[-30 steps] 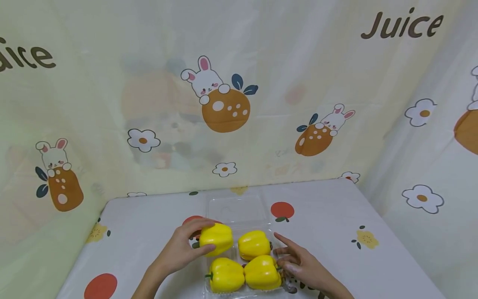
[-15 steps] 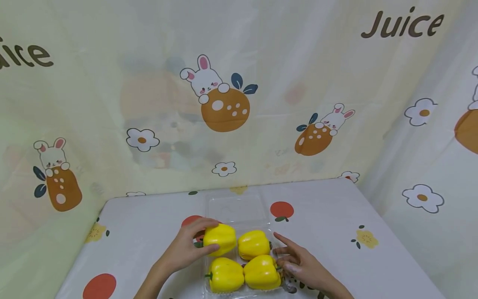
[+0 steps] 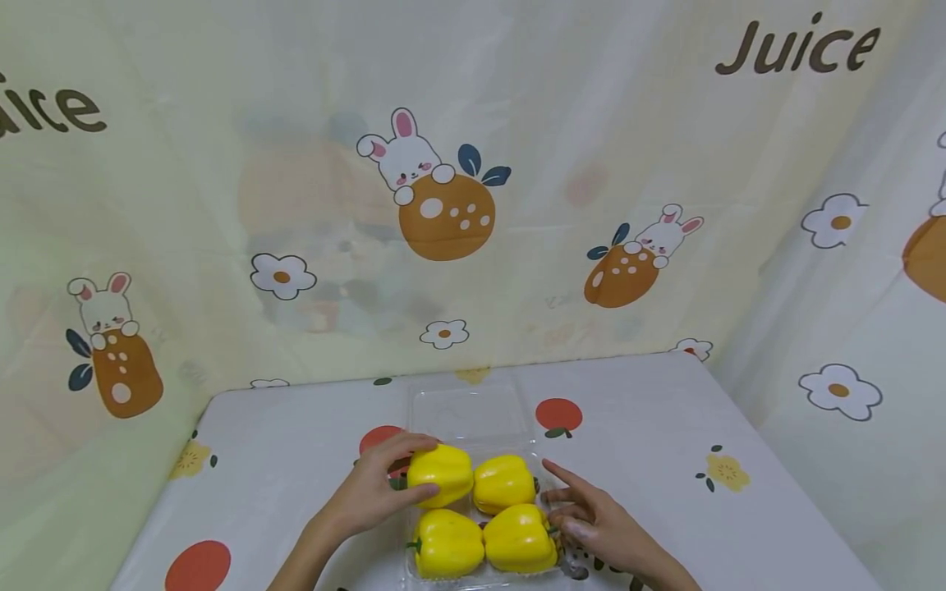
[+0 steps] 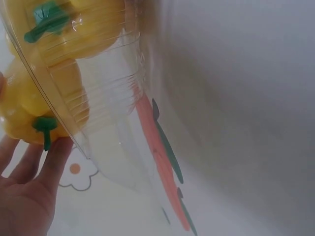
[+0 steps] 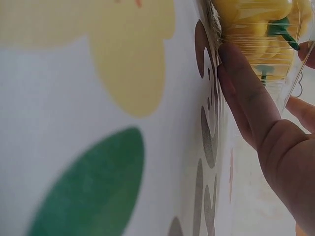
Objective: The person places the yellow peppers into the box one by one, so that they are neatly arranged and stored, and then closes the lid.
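Observation:
My left hand [image 3: 373,492] grips a yellow bell pepper [image 3: 440,476] with the thumb in front and the fingers behind. This pepper is over the back left part of a clear plastic clamshell box [image 3: 473,584]. Its green stem [image 4: 45,124] points toward my palm in the left wrist view. Three more yellow peppers lie in the box: a back right pepper [image 3: 504,484], a front left pepper [image 3: 449,543] and a front right pepper [image 3: 521,538]. My right hand [image 3: 602,525] rests against the box's right side, index finger extended along it.
The box's clear lid [image 3: 470,414] lies folded back, flat on the table. A white tablecloth [image 3: 650,435] with fruit and flower prints covers the table. Behind it hangs a pale curtain [image 3: 517,295] with rabbit prints, continuing along both sides.
My left hand has carried its pepper a little to the right, up beside the back right pepper. The right hand and the box have stayed in place.

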A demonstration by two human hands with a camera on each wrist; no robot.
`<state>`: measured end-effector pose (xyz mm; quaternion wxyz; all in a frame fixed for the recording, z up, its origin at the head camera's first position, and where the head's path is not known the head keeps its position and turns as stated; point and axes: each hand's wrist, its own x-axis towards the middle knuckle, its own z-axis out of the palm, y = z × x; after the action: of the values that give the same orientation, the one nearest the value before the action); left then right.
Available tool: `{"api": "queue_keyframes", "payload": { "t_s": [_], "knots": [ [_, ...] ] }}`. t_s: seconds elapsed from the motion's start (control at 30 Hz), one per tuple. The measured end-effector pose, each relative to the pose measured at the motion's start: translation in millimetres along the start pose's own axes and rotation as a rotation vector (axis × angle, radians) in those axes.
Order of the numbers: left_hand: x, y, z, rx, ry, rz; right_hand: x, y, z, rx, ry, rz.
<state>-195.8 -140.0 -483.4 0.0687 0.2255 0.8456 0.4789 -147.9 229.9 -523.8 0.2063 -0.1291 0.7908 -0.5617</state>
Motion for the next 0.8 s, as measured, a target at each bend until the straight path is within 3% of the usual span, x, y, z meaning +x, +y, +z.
{"api": "queue_keyframes", "payload": {
  "t_s": [0.8],
  "knots": [
    [-0.6,-8.6,4.3,-0.025,-0.015,0.054,0.3,-1.0,0.4,-0.009,-0.006,-0.016]
  ]
}}
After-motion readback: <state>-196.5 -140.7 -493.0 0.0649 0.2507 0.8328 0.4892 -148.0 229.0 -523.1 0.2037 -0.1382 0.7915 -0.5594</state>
